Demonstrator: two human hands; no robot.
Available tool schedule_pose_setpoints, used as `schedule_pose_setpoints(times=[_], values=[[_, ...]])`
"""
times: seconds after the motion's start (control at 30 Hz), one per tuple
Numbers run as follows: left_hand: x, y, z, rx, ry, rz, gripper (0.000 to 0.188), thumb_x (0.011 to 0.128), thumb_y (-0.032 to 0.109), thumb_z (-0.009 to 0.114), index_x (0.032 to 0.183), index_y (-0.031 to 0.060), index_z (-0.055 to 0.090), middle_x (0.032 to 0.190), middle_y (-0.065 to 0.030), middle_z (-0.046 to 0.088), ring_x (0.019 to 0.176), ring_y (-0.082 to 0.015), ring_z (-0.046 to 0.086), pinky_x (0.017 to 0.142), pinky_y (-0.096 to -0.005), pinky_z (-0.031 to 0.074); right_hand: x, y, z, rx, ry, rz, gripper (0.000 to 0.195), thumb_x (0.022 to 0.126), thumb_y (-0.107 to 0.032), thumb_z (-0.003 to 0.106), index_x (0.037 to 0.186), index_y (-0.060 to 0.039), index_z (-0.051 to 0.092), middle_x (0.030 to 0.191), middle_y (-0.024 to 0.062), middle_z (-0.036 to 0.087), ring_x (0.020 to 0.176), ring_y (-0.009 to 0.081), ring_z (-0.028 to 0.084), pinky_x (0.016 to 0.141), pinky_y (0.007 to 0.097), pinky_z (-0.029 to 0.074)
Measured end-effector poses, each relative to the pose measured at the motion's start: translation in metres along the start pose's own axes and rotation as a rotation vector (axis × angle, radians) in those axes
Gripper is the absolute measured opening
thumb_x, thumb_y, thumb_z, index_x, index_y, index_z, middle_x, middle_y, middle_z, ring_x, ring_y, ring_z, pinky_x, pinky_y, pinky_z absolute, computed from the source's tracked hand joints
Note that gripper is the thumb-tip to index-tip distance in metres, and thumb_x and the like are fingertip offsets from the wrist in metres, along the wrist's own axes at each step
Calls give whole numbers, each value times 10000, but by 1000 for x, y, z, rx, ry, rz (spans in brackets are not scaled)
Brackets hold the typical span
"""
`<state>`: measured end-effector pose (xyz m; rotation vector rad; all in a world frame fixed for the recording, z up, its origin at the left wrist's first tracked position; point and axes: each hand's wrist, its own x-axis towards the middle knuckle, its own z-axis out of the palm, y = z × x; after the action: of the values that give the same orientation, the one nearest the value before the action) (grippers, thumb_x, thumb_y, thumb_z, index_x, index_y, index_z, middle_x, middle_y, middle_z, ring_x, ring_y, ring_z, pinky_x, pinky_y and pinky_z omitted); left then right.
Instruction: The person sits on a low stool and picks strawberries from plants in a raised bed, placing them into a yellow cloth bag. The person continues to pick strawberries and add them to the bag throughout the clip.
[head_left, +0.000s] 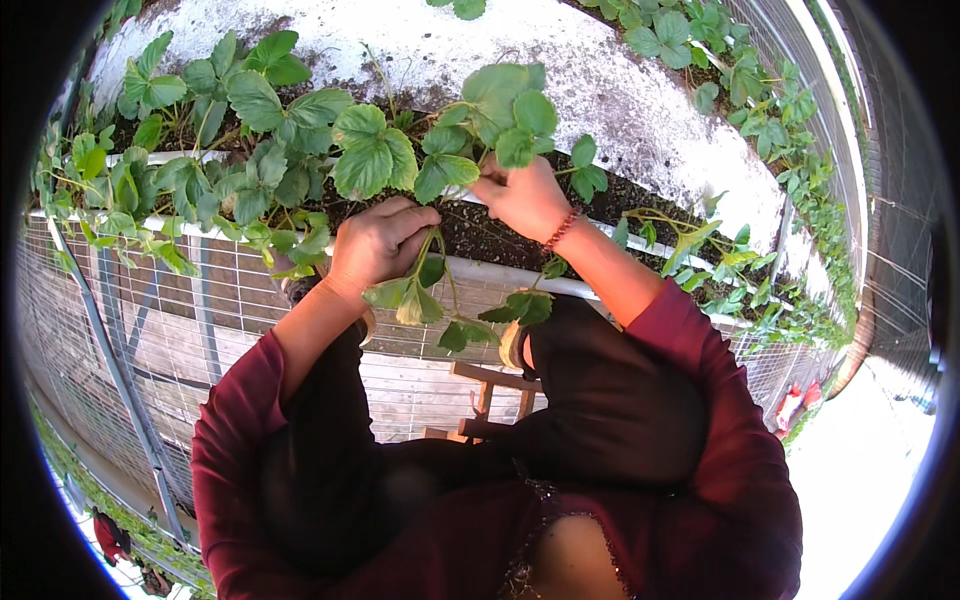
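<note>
A leafy strawberry plant stands in a trough of dark soil in front of me. My left hand is closed at the trough's front edge, its thumb and forefinger pinched on thin stems whose leaves hang over the rim. To the right, my right hand, with a beaded bracelet on the wrist, reaches in at the plant's base with fingers bent. Leaves cover part of its fingertips, so what they touch cannot be seen.
More strawberry plants fill the trough at left, others at right. White sheeting with dirt specks lies behind. Wire mesh runs below the white front rail. A wooden stool shows between the legs. Another person is at far lower left.
</note>
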<state>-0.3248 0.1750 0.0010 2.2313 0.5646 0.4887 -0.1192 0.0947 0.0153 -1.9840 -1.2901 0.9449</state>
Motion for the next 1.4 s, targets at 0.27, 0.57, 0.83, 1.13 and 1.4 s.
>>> schedule_pose_setpoints(times=[0.27,0.57,0.83,1.13,1.4], values=[[-7,-6,5,0,91,26,181,751,134,698,930,160,700,849,-30,657,697,-263,640,605,-356,527,15,-18,19,99,-155,-143,210,803,-228,635,899,-41,630,789,85,672,700,246,636,639,370,500],[-8,-6,-2,-12,13,2,189,743,113,707,930,135,700,825,-68,661,723,-264,644,627,-339,524,35,-28,17,85,-296,-243,290,792,-228,662,1008,-39,616,922,126,665,811,220,628,727,370,507],[-8,-11,10,-45,91,-3,188,745,164,713,930,199,722,814,-83,658,682,-278,639,607,-362,523,53,-23,24,194,-548,-70,428,750,-278,744,1093,-59,611,1064,108,653,956,225,595,885,348,468],[-5,0,2,-19,48,-8,161,744,116,705,905,118,690,811,-60,650,692,-273,638,591,-344,516,36,-37,13,100,-444,54,239,779,-278,687,858,-56,648,685,101,652,591,190,606,591,357,509],[-3,2,2,-24,36,1,186,747,98,696,932,112,685,851,-66,659,728,-276,646,602,-343,516,7,-8,26,-327,-68,-224,322,763,-266,676,954,-10,639,828,201,649,780,369,634,736,435,503]])
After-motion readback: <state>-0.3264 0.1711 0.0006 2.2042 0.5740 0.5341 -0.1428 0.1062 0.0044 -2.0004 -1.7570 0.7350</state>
